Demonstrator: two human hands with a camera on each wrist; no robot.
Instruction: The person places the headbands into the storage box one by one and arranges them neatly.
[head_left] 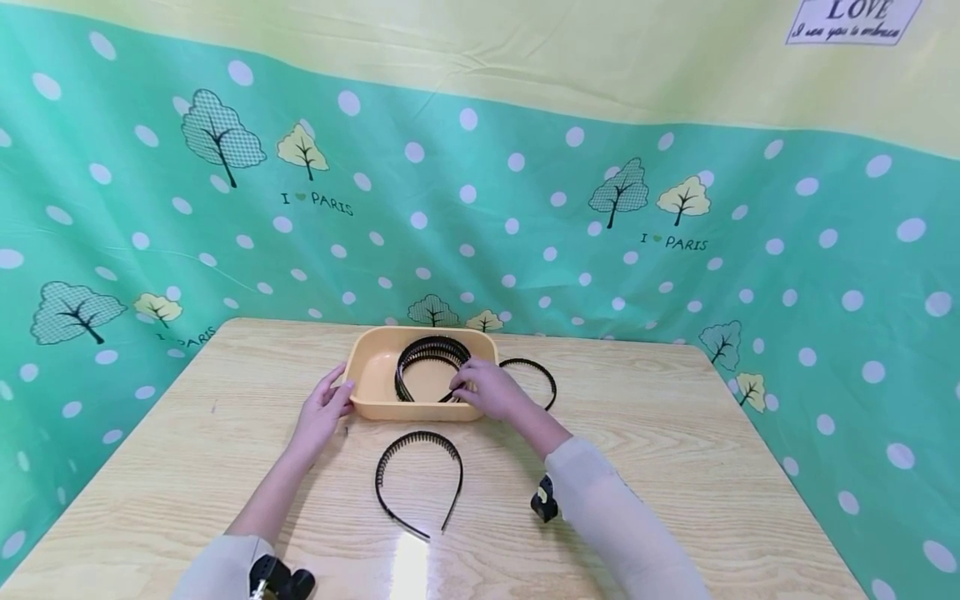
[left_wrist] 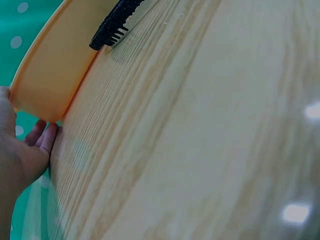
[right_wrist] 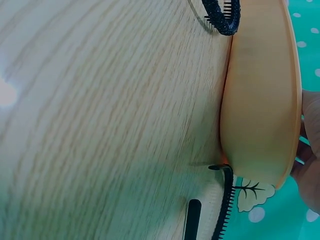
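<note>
An orange-yellow plastic basin [head_left: 375,412] stands toward the back of the table, holding several black toothed headbands [head_left: 405,367] gathered in its middle. My left hand [head_left: 322,410] lies against the basin's left end, fingers along the outside of the wall; in the left wrist view its fingertips touch the wall's lower corner. Over the basin's right side, my right hand [head_left: 483,388] pinches the end of a black headband among the others. The wall hides its fingertips in the right wrist view. In front of the basin lies another black headband [head_left: 460,467], open ends toward me.
One more black headband [head_left: 553,385] lies on the wooden table [head_left: 637,417] just right of the basin, partly behind the right forearm. A green and yellow patterned curtain [head_left: 525,200] hangs behind and beside the table. Each wrist wears a small black camera [head_left: 543,500].
</note>
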